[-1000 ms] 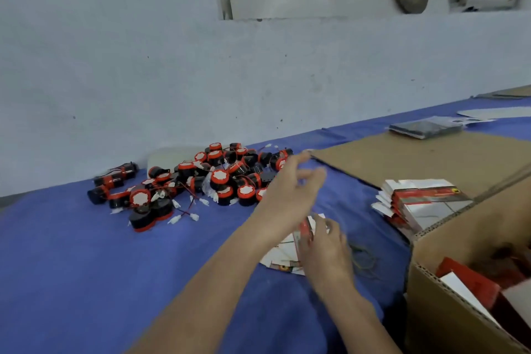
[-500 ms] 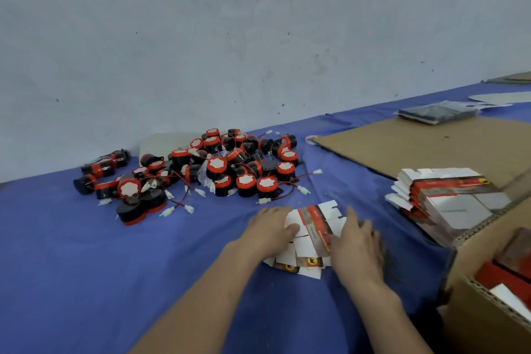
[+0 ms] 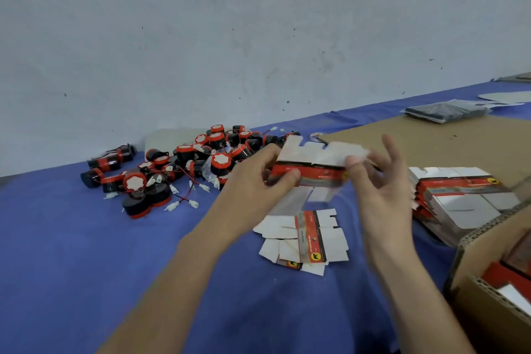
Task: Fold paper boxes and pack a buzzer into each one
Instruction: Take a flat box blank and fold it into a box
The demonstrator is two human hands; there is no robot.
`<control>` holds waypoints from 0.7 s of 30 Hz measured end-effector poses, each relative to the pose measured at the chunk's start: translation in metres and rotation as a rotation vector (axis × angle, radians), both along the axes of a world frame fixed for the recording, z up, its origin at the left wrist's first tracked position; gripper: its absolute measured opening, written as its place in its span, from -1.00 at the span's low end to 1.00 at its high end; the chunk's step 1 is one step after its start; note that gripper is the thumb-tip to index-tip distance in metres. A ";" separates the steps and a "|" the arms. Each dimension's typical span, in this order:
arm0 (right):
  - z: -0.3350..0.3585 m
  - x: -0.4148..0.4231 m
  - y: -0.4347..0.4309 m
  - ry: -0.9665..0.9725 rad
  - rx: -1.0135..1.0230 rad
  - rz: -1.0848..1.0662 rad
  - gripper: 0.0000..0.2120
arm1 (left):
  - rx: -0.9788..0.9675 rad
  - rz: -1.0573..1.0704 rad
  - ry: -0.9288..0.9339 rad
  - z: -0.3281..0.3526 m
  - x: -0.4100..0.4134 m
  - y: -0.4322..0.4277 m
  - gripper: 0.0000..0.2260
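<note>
A flat red-and-white paper box blank (image 3: 313, 165) is held above the small pile of flat blanks (image 3: 304, 238), gripped by the left hand (image 3: 253, 181) and pinched by fingers (image 3: 354, 164) of the right hand (image 3: 382, 195). Folding seems barely begun; next it must be squared open.

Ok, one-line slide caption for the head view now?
Over the blue table, the left hand and right hand hold a box blank; buzzer pile behind, loose blanks below.
</note>
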State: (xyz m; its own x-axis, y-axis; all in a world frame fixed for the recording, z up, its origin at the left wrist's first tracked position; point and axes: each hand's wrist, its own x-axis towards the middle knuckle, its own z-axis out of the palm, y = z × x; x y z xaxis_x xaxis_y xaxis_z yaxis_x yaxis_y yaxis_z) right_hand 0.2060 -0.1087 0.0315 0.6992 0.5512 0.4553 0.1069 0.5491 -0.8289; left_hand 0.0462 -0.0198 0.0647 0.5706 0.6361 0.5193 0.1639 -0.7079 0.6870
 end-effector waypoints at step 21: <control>-0.041 -0.124 0.058 -0.077 -0.283 0.649 -0.56 | -0.375 0.176 -0.318 -0.043 -0.081 -0.003 -0.36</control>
